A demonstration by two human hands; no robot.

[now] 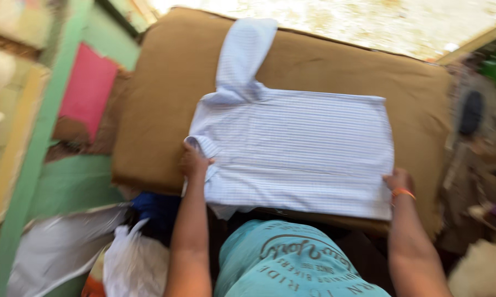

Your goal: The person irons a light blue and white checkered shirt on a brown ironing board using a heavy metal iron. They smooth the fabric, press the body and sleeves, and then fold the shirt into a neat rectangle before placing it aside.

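Teal t-shirt (292, 264) on torso, dark curved lettering and oval outline print across chest. Both forearms bare, no sleeves visible below elbows. Orange band (403, 193) around right wrist, just above t-shirt's right side. Left wrist, above t-shirt's left side, bare: no band, no watch.

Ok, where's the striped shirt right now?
In the head view the striped shirt lies centre frame on the brown padded table, one sleeve stretched toward the far edge. The left hand and right hand grip its near corners.
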